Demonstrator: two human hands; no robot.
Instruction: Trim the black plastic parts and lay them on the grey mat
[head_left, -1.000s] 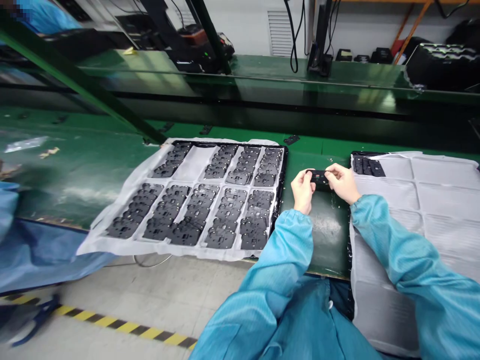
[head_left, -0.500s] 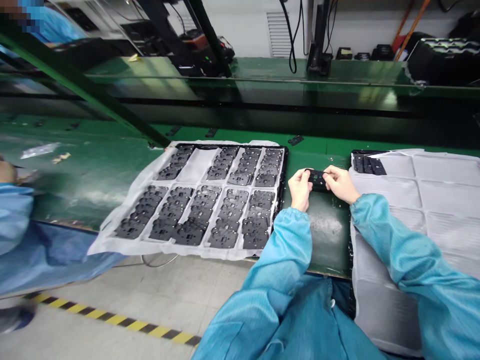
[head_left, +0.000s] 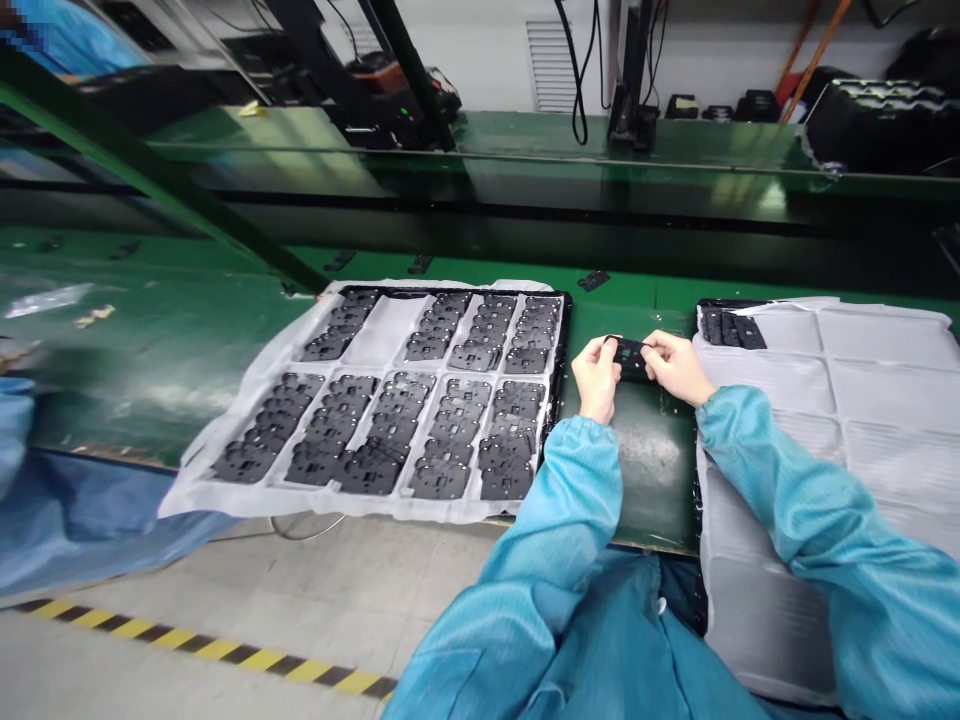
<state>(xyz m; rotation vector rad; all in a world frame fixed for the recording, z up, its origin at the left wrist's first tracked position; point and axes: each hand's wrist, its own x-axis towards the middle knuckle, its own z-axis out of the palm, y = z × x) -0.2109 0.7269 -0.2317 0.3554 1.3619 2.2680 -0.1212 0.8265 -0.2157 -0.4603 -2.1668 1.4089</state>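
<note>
Right now my left hand (head_left: pixel 598 378) and right hand (head_left: pixel 676 366) pinch a small black plastic part (head_left: pixel 631 353) between them, its long axis running nine to three; the filled tray (head_left: pixel 559 400) lies at nine o'clock, nearer my left.

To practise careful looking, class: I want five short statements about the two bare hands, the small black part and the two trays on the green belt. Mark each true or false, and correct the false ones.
1. Both the left hand and the right hand grip one small flat black plastic part. True.
2. The black tray lined with white foam sheet on the left is filled with rows of black parts. True.
3. The white-lined tray on the right is completely full of parts. False: only a few parts lie in its far left corner.
4. The held part rests inside the left tray. False: it is held above the green conveyor belt between the trays.
5. The sleeves are teal. True.
</note>
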